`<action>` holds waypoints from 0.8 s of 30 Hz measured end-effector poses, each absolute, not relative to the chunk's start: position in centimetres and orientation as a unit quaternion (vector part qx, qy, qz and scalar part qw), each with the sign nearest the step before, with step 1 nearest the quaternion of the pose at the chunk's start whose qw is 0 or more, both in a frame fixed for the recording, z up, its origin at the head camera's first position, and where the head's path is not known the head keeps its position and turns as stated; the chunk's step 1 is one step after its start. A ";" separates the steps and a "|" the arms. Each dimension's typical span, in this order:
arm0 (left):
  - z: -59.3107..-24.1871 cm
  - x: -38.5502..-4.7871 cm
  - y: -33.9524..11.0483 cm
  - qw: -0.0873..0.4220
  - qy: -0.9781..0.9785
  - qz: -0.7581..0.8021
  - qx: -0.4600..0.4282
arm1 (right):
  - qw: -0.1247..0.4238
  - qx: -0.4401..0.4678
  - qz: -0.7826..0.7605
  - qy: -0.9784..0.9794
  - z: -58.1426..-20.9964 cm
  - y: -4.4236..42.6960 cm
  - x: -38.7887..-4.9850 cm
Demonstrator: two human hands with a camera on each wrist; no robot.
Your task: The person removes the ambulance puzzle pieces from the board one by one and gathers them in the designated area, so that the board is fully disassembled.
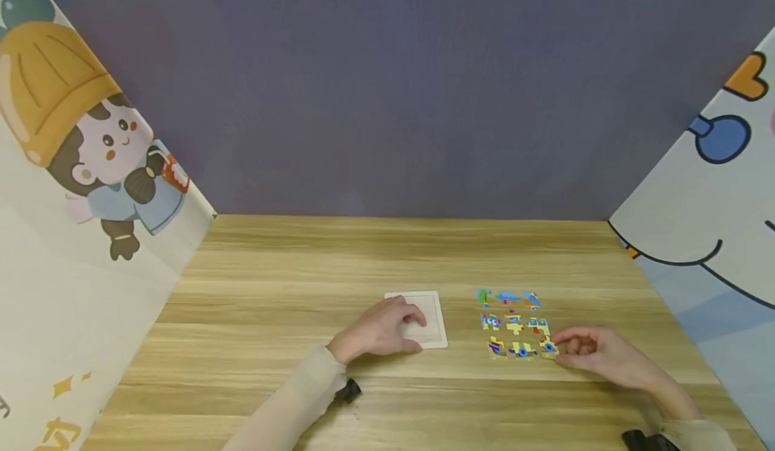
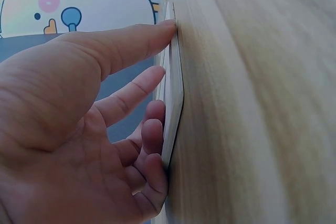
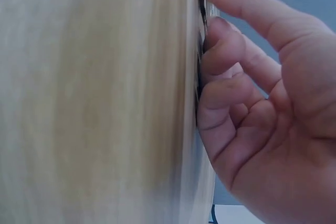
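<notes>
Several colourful jigsaw puzzle pieces [image 1: 513, 328] lie flat on the wooden table in three spaced rows, right of centre. My right hand [image 1: 602, 355] is at the lower right corner piece [image 1: 548, 347], its thumb and index finger pinching that piece at its edges. In the right wrist view the other fingers of the right hand [image 3: 273, 98] curl near the table surface. To the left lies a pale flat puzzle board [image 1: 431, 316] with a thin border. My left hand [image 1: 381, 328] rests on its left side, the thumb [image 2: 142, 40] at the near edge and loosely bent fingers on top.
The wooden table [image 1: 272, 289] ends at a dark grey-blue back panel [image 1: 387, 101]. White side panels with cartoon prints stand at left [image 1: 121, 195] and right [image 1: 696, 235]. Black wrist devices show by both sleeves.
</notes>
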State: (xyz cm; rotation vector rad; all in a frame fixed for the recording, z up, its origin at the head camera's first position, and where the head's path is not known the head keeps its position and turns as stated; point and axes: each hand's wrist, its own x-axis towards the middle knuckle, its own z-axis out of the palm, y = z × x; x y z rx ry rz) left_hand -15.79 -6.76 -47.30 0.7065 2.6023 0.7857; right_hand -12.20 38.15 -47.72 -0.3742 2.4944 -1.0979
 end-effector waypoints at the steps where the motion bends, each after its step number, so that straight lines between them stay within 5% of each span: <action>1: -47.3 -15.8 -6.8 0.165 0.914 0.275 0.248 | 0.195 -0.135 -0.393 0.888 -47.8 38.2 -12.2; 24: -47.4 -15.7 -6.8 0.166 0.912 0.279 0.250 | 0.194 -0.149 -0.402 0.882 -47.9 38.0 -12.2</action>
